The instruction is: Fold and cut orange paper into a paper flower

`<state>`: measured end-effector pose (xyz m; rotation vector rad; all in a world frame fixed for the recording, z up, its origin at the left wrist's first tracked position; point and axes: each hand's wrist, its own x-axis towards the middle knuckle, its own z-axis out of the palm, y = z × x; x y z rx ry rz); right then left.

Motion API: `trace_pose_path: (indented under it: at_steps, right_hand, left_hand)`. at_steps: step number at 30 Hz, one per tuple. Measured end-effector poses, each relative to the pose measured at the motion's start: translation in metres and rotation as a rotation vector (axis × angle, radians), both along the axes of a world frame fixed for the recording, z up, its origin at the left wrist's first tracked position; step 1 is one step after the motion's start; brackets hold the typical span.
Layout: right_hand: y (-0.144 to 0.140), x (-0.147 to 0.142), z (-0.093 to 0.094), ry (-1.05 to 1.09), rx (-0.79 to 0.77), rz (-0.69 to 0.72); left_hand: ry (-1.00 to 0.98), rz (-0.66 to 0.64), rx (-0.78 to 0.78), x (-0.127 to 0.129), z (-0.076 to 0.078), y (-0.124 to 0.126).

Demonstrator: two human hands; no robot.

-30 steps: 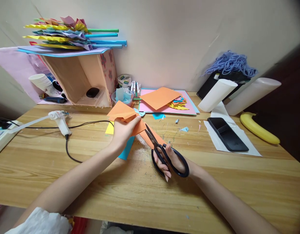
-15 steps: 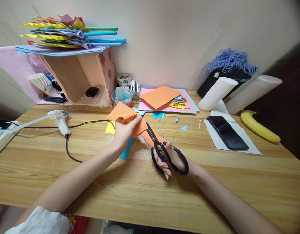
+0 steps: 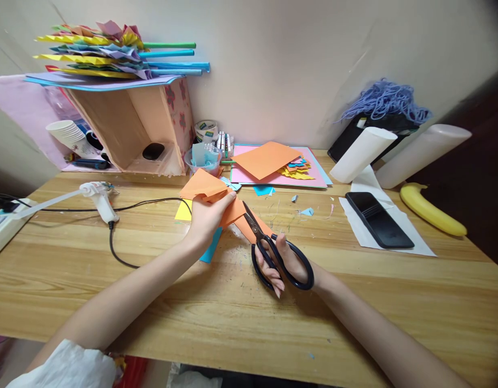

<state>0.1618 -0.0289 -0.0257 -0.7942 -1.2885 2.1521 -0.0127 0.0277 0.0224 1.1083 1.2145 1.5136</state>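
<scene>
My left hand [image 3: 211, 215] pinches a folded piece of orange paper [image 3: 204, 184], thumb on top and the other fingers mostly hidden beneath. In my right hand [image 3: 279, 261] are black-handled scissors [image 3: 256, 229], with thumb and fingers through the loops. The blade tips meet the right edge of the orange paper; whether they are cutting into it I cannot tell. An orange strip [image 3: 246, 229] lies behind the blades. Under my left hand show a blue paper piece [image 3: 211, 248] and a yellow one [image 3: 183, 210].
A glue gun [image 3: 101, 202] with its cable lies at left, by an open box [image 3: 178, 129] topped with paper flowers [image 3: 103, 54]. Coloured sheets [image 3: 267, 160] and a plastic cup of scraps [image 3: 202, 159] stand behind. To the right are a phone [image 3: 378, 221], a banana [image 3: 433, 210] and white rolls [image 3: 364, 155].
Hardly anything differs. Both hands, the orange paper and the scissors keep their places; the whole view has shifted very slightly.
</scene>
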Motion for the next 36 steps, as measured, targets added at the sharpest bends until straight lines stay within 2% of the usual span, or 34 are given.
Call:
trace_pose_path:
  at_steps: [7, 19, 25, 30, 36]
  right_hand:
    - [0.0, 0.0, -0.002, -0.009, 0.015, -0.012]
    - [0.001, 0.003, 0.003, -0.132, 0.219, -0.054]
    - [0.0, 0.002, 0.005, -0.13, 0.184, -0.055]
    - [0.0, -0.001, -0.002, -0.02, 0.055, -0.024]
    - [0.0, -0.002, -0.004, -0.015, 0.052, -0.029]
  left_hand:
    - [-0.002, 0.015, -0.021, 0.001, 0.002, 0.0]
    - [-0.014, 0.039, -0.065, 0.001, 0.006, 0.0]
    - [-0.017, 0.033, -0.097, 0.001, 0.007, 0.001]
    - [-0.018, -0.023, -0.12, 0.003, 0.006, -0.002]
    - [-0.024, -0.035, -0.112, 0.004, 0.006, -0.005]
